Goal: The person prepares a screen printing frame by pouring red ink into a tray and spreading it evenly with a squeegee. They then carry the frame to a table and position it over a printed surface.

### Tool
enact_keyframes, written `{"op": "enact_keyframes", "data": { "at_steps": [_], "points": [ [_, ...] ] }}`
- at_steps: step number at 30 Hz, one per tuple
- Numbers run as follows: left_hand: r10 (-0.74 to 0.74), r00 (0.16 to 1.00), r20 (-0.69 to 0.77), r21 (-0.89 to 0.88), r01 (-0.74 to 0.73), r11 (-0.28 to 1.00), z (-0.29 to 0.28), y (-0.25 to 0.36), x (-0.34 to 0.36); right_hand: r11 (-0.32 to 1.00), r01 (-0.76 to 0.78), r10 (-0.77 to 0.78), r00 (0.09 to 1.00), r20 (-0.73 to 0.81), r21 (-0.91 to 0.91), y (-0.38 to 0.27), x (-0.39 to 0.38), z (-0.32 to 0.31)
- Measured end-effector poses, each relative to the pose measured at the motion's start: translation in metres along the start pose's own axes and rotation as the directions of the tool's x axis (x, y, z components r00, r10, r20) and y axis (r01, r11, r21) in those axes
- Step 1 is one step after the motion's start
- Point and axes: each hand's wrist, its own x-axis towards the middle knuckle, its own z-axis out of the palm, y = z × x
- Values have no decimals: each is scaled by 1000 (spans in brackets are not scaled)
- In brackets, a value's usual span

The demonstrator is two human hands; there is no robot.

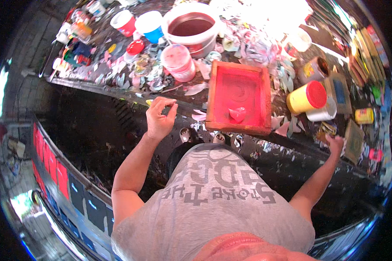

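Note:
My left hand (161, 115) is raised near the worktable's front edge, left of a wooden-framed red screen (241, 85), its thumb and index finger curled together; a small yellow bit (149, 102) shows behind the fingers, and whether they hold it is unclear. A glossy red blob (237, 114) lies inside the frame's lower part. At the table's right front, my right hand (335, 142) grips a small brownish flat object (324, 130), too small to name. A yellow container with red lid (306, 96) stands beyond it.
Pink lidded tub (177, 63), large white bucket of dark red liquid (190, 30), several cups, jars and scattered paper scraps cover the worktable (87, 89). Wooden boards (363, 56) lean at right. A rack of red and dark panels (61, 174) runs along the left behind me.

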Motion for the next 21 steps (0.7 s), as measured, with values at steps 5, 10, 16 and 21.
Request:
{"op": "enact_keyframes", "data": {
  "at_steps": [5, 10, 16, 21],
  "points": [
    [38, 998, -43, 171, -30, 985, -33, -33, 15, 791, -83, 229, 959, -167, 606, -14, -23, 10],
    [-104, 993, -47, 331, 113, 937, -58, -105, 77, 437, 217, 447, 790, -420, 873, -44, -61, -14],
    [-50, 980, 194, 451, -44, 891, -40, -186, 140, 774, 408, 317, 413, -853, 485, -60, -95, -84],
    [1, 977, 212, 251, -55, 966, -51, -231, 155, 425, 525, 721, 296, -626, 737, -76, -141, -127]
  ]
}}
